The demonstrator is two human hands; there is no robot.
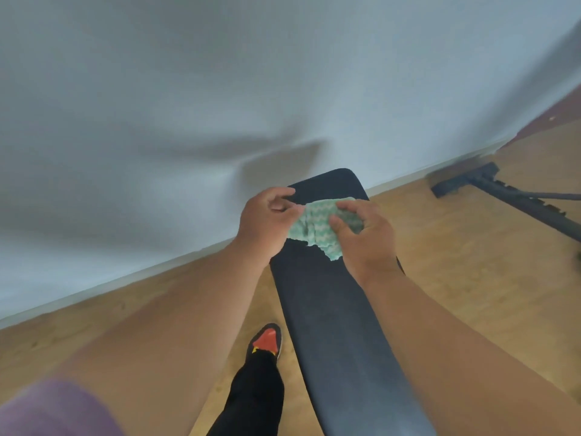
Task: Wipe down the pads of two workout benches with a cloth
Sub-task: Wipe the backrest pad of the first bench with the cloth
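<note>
Two hands work over one black bench pad (339, 325), and between them hangs one green-and-white cloth (317, 225), bunched and held just above the far end of the pad. The left hand (267, 221) pinches the cloth's left edge, its fingers curled in; the right hand (364, 234) grips the right side, fingers bent over the fabric with the thumb pressing on top. The pad runs long and narrow from the person toward the white wall (220, 89), its rounded far end close to the baseboard. One shoe (266, 341) with a red toe stands on the wooden floor (456, 278) just left of the pad. A second bench's dark frame (509, 196) lies well apart to the right, open floor between the two.
</note>
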